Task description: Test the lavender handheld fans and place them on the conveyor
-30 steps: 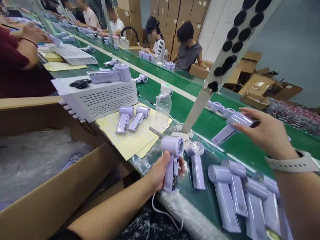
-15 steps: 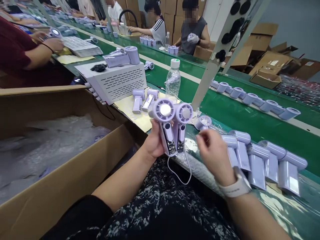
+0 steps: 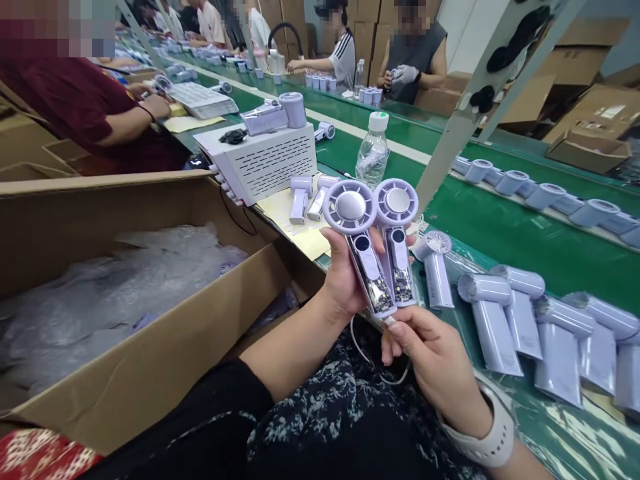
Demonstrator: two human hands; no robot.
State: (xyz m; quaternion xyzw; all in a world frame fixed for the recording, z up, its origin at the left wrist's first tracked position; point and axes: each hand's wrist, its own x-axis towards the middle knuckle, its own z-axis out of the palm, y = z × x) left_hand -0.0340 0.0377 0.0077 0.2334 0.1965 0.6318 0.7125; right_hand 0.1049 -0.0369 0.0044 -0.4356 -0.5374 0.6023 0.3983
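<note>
Two lavender handheld fans stand side by side in my left hand (image 3: 345, 277), its fingers wrapped round their handles. The left fan (image 3: 351, 207) and the right fan (image 3: 397, 202) face me, and circuit boards show in both open handles. At the base of the left fan, my right hand (image 3: 433, 350) pinches the white plug (image 3: 389, 321) of a cable; whether it is fully seated cannot be made out. The white cable (image 3: 363, 347) loops down over my lap. Right of my hands, a fan (image 3: 439, 273) and several others (image 3: 495, 320) lie on the bench.
On the left is a cardboard box (image 3: 200, 340) with clear plastic bags. Behind my hands stand a white vented unit (image 3: 275, 163), a plastic bottle (image 3: 373, 153) and a slanted metal post (image 3: 450, 150). A person (image 3: 90, 100) sits at the left; others work across the green belt.
My right hand has moved from beside the fans to their base and now grips the plug. The view has swung right, and the fans are turned more squarely towards me.
</note>
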